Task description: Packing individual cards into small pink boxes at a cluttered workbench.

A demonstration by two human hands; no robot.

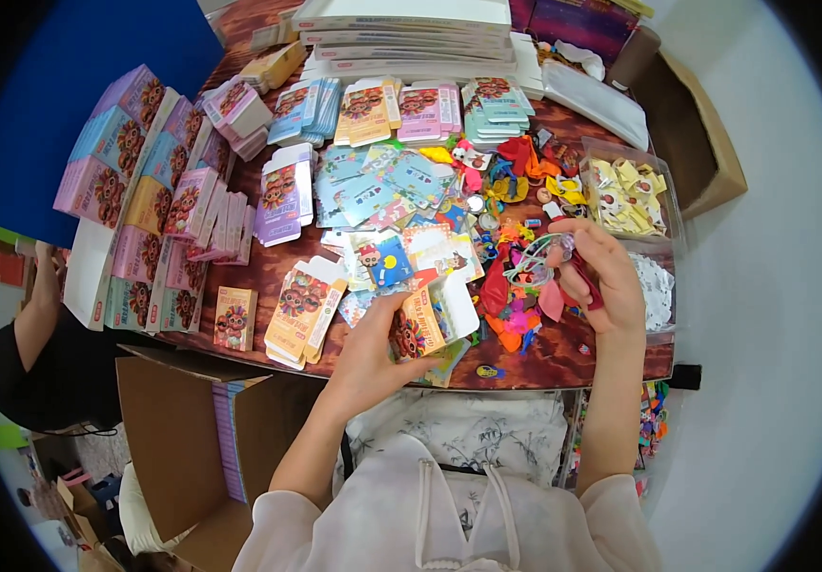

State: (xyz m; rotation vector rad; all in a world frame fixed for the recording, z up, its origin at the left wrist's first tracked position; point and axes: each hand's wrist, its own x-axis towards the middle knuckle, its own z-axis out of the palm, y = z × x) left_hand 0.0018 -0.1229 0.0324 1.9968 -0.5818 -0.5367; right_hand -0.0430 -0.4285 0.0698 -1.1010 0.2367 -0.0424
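My left hand is wrapped round a small orange carton, whose white end flap stands open toward the right. Held in the curled fingers of my right hand is a bunch of small trinkets: a looped clear cord and a dark red piece can be made out, the rest is hidden. Below that hand spreads a heap of bright small toys. Between the hands and the far boxes lie loose printed cards, with a blue card beside the carton.
Flattened cartons lie left of my left hand, with more stacks along the back. Filled cartons stand in white trays at the left. A clear bin holds yellow packets at the right. A cardboard box stands below the table edge.
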